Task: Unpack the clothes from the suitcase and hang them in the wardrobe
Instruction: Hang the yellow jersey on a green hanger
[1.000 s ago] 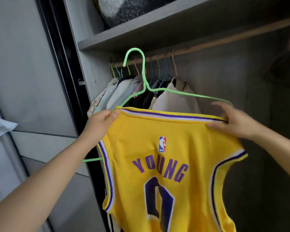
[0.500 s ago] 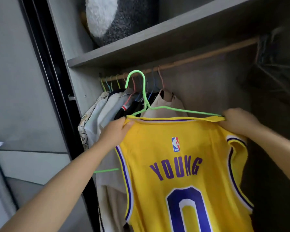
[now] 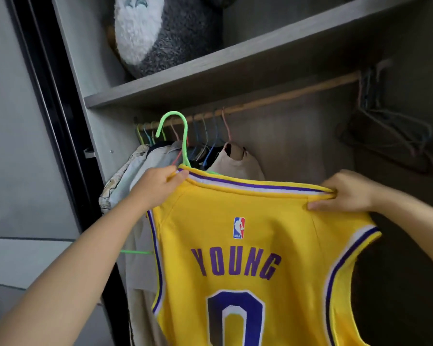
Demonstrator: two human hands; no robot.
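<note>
A yellow basketball jersey point(image 3: 248, 258) with purple letters and a number hangs from a green wire hanger point(image 3: 184, 136). My left hand point(image 3: 158, 186) pinches the jersey's left shoulder at the collar. My right hand point(image 3: 348, 193) grips the right shoulder strap. The hanger's hook rises in front of the wooden wardrobe rail point(image 3: 273, 101), below and apart from it. The hanger's arms are mostly hidden inside the jersey; one green end point(image 3: 135, 252) pokes out at the left.
Several garments point(image 3: 145, 166) hang on coloured hangers at the rail's left end. A bunch of bare wire hangers point(image 3: 390, 136) hangs at the right end. A grey shelf point(image 3: 210, 78) above carries a grey and white plush toy point(image 3: 160, 31). A dark sliding door frame point(image 3: 48, 96) stands left.
Both hands have lifted the jersey on its hanger up and closer to the rail. The hanger's arms have slid inside the jersey's shoulders. My view has tilted upward.
</note>
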